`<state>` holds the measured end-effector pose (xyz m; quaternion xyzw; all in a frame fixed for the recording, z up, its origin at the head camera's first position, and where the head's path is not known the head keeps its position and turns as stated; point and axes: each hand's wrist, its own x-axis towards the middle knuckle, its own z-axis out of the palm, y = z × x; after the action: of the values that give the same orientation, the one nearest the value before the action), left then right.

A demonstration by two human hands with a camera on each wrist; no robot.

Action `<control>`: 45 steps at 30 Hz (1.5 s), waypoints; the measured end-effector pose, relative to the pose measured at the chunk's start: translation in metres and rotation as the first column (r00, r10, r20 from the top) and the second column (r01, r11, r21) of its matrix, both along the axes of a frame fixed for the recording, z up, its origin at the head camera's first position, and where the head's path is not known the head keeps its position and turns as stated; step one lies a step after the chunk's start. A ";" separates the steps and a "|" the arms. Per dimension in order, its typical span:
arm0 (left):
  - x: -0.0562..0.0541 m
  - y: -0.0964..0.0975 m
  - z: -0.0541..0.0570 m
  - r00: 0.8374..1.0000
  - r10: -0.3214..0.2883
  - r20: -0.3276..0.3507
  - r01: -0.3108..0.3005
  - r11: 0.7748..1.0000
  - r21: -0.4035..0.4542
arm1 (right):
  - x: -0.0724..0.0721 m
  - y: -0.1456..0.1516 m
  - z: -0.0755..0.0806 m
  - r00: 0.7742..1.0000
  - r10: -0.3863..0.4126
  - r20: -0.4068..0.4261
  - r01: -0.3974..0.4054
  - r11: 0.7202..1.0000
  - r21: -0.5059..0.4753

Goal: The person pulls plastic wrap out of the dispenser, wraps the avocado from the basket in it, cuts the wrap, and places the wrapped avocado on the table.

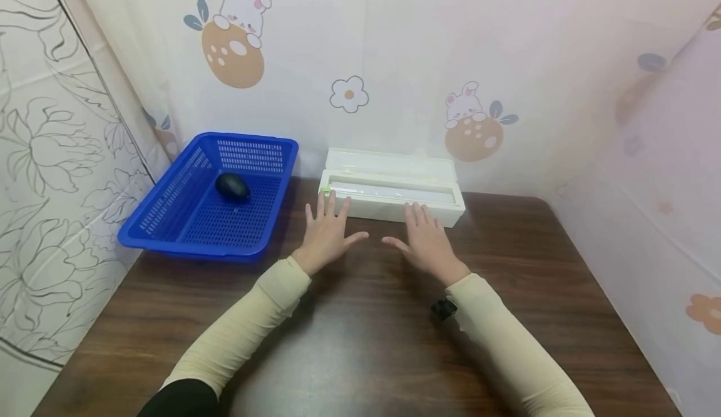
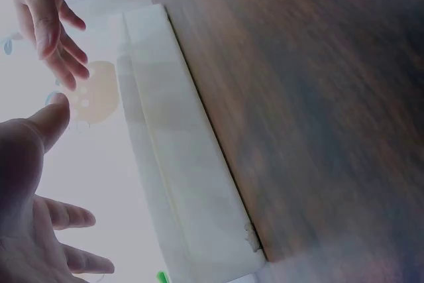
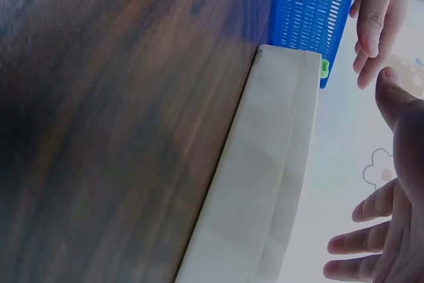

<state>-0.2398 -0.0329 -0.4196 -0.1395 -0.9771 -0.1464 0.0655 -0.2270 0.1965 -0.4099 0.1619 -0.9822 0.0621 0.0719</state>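
Observation:
A long white box, which looks like a cling film dispenser (image 1: 388,207), stands at the back of the table with its lid (image 1: 394,163) raised. A small green slider (image 1: 325,190) sits at its left end. My left hand (image 1: 327,232) hovers in front of the box's left part, fingers spread and holding nothing. Level with it on the right, my right hand (image 1: 425,238) stretches its fingers towards the box's front, also holding nothing. Both wrist views show the hands above the table with a gap between the thumbs. Whether any fingertip touches the box I cannot tell.
A blue perforated basket (image 1: 205,251) stands at the left back. Inside lies a dark, smooth oval fruit or vegetable (image 1: 232,186). The brown wooden table (image 1: 360,342) meets a printed curtain (image 1: 394,60) behind and at the sides. A black strap (image 1: 444,308) shows at the right wrist.

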 end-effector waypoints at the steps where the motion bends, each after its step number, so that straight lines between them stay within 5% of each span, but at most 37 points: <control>1: -0.001 0.000 0.001 1.000 0.000 0.003 0.000 1.000 0.001 | -0.001 0.000 0.001 1.000 0.000 -0.002 0.000 1.000 -0.001; 6: -0.005 -0.001 0.005 1.000 -0.005 -0.011 0.005 1.000 -0.008 | -0.004 0.002 0.005 1.000 0.005 -0.024 -0.005 1.000 -0.012; 14: -0.013 -0.004 0.013 0.986 0.009 -0.168 -0.011 1.000 -0.013 | -0.011 0.006 0.011 0.994 0.029 -0.106 -0.035 0.998 -0.061; 20: -0.020 -0.002 0.016 0.974 0.015 -0.225 -0.010 1.000 0.026 | -0.016 0.012 0.012 0.992 0.041 -0.122 -0.055 0.993 -0.109; 28: -0.027 -0.004 0.016 0.972 0.033 -0.232 -0.024 0.999 0.042 | -0.025 0.022 0.013 0.975 0.088 -0.205 -0.115 0.986 -0.121; 36: -0.038 -0.007 0.020 0.961 0.084 -0.262 -0.069 0.996 0.064 | -0.034 0.033 0.015 0.977 0.052 -0.207 -0.083 0.986 -0.146; 45: -0.046 -0.006 0.018 0.970 0.102 -0.218 -0.079 0.990 0.113 | -0.036 0.045 0.013 0.971 0.074 -0.226 -0.115 0.978 -0.172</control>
<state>-0.2859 -0.0393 -0.4017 -0.1066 -0.9600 -0.1772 0.1888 -0.2630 0.2411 -0.3972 0.2073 -0.9495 0.1379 0.1911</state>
